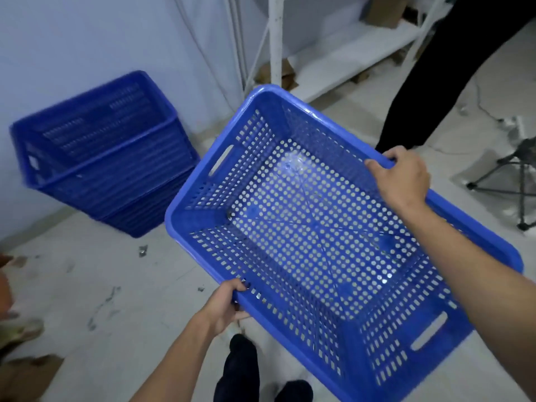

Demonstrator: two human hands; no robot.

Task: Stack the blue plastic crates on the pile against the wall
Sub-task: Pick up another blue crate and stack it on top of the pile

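I hold a blue perforated plastic crate (319, 221) in the air, tilted, its empty inside facing me. My left hand (224, 306) grips its near long rim from below. My right hand (401, 177) grips the far long rim, fingers curled over the edge. A pile of nested blue crates (107, 158) stands on the floor against the pale wall at the left, apart from the held crate and a little blurred.
A second person's dark trouser leg (452, 74) stands at the upper right. A white metal shelf rack (327, 50) holds cardboard boxes behind. A black tripod (519, 181) sits at the right edge. Small scraps litter the grey floor (116, 285). My own dark shoes (240, 369) show below.
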